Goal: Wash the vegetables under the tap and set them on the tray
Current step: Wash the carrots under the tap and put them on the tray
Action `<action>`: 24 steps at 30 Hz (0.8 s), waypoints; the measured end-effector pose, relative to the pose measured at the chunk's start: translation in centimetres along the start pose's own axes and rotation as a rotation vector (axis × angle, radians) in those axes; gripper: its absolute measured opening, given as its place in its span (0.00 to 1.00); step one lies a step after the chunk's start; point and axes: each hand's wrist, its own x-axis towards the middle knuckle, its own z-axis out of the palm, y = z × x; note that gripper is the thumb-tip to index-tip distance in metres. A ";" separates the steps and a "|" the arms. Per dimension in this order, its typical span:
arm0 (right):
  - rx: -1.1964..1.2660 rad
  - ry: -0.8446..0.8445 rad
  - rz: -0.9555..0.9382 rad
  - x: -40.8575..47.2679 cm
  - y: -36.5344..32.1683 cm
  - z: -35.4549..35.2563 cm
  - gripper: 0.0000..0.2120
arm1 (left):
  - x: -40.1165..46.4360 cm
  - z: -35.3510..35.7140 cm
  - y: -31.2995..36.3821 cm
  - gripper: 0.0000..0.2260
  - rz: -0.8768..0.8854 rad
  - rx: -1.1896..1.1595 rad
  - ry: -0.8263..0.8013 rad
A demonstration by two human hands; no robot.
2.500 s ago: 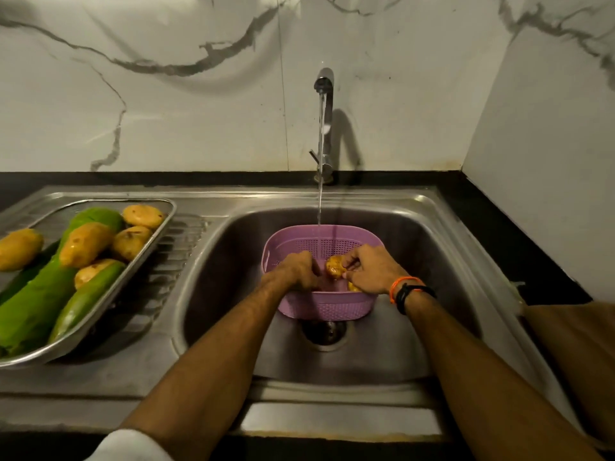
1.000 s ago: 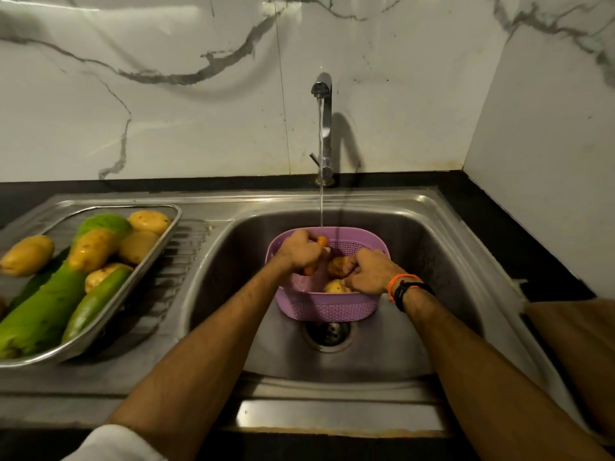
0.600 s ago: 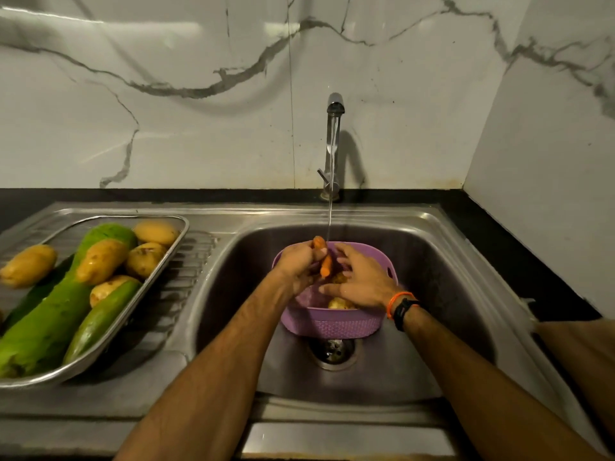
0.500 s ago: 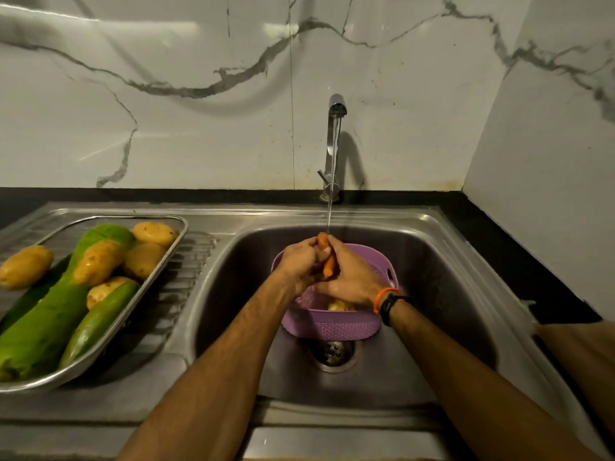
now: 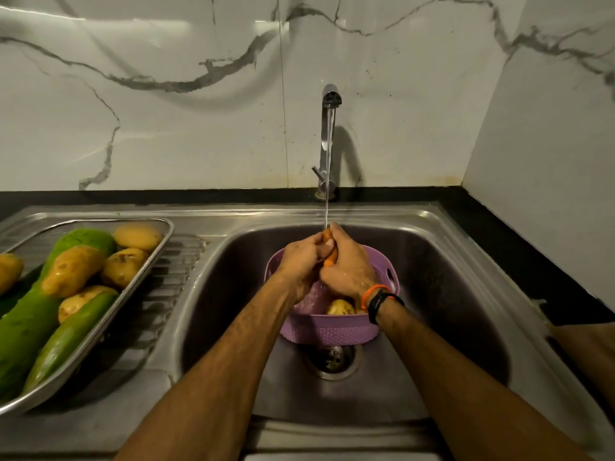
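My left hand [image 5: 301, 261] and right hand [image 5: 349, 266] clasp the carrot [image 5: 330, 251] under the tap [image 5: 327, 141] over the sink [image 5: 432, 261] basket [image 5: 329, 329]; stiff, light, wet-slick, so I'd grip its middle with 2 hands

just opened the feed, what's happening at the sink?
A person is washing vegetables. Both hands, left hand and right hand, are wrapped around a carrot held under the running tap, over a purple basket in the sink. At least one potato is in the basket. The tray on the drainboard to the left holds several potatoes and long green vegetables.
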 end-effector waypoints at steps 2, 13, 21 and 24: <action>-0.009 0.015 -0.020 -0.1 -0.1 0.0 0.37 | 0.1 0.2 0.2 0.10 0.029 -0.058 0.117; -0.003 0.104 -0.062 -0.5 -0.9 0.3 0.34 | -0.3 0.0 0.9 0.08 0.031 -0.153 0.146; -0.081 0.095 -0.095 -0.8 -1.1 0.3 0.30 | -0.7 0.3 0.9 0.08 0.017 -0.145 0.180; -0.079 0.109 -0.100 -0.7 -1.3 0.4 0.26 | -0.9 0.4 1.0 0.10 0.021 -0.114 0.112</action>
